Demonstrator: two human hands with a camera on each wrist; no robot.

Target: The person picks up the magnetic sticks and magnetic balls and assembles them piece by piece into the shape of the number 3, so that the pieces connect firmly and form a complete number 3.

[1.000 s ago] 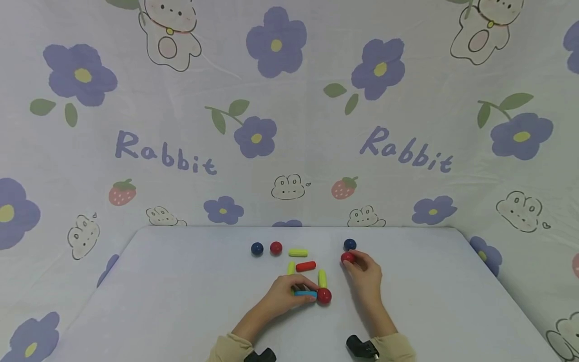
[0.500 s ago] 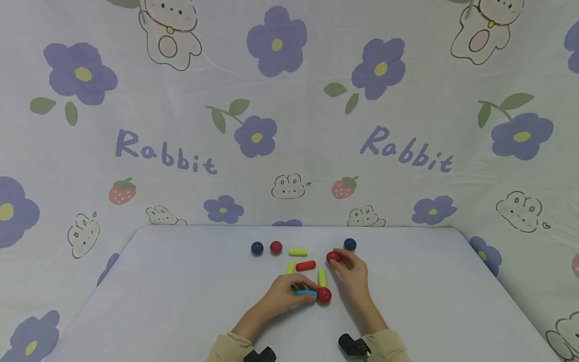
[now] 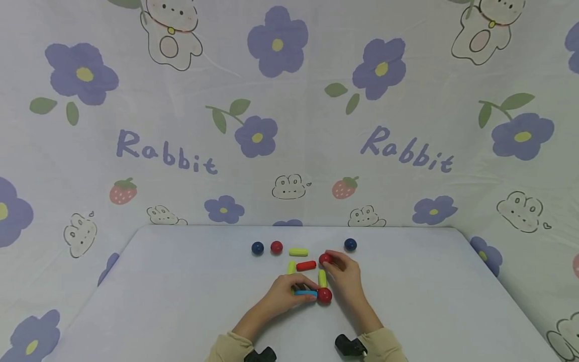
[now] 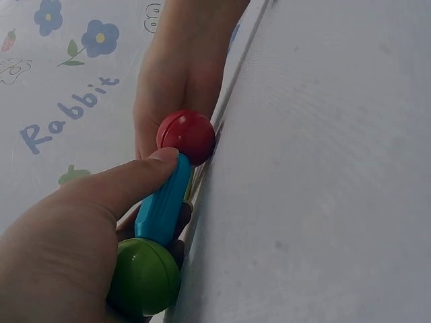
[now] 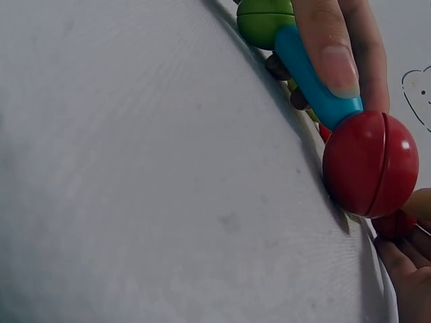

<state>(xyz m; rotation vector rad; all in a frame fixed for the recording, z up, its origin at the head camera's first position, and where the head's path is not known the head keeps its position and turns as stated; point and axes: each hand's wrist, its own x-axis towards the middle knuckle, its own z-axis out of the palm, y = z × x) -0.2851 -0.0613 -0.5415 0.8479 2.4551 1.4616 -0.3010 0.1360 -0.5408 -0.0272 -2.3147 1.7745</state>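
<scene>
My left hand (image 3: 286, 295) pinches a blue rod (image 4: 161, 202) near the table's middle. One end of this rod meets a red ball (image 3: 324, 295), the other a green ball (image 4: 145, 276), which the hand hides in the head view. Between thumb and fingers, my right hand (image 3: 349, 279) holds a second red ball (image 3: 324, 259). It is at the far end of a yellow-green rod (image 3: 322, 278); whether they touch I cannot tell. To its left lies a red rod (image 3: 306, 265), beside another yellow-green rod (image 3: 291, 267) partly behind my left hand.
Farther back on the white table (image 3: 181, 291) lie a dark blue ball (image 3: 257, 248), a red ball (image 3: 276, 247) and a yellow-green rod (image 3: 298, 252). A second dark blue ball (image 3: 350, 245) sits beyond my right hand. A patterned cloth (image 3: 289, 110) hangs behind the table.
My right hand has carried its red ball leftward, away from the dark blue ball at right, to the far end of the upright-lying yellow-green rod. My left hand has stayed in place.
</scene>
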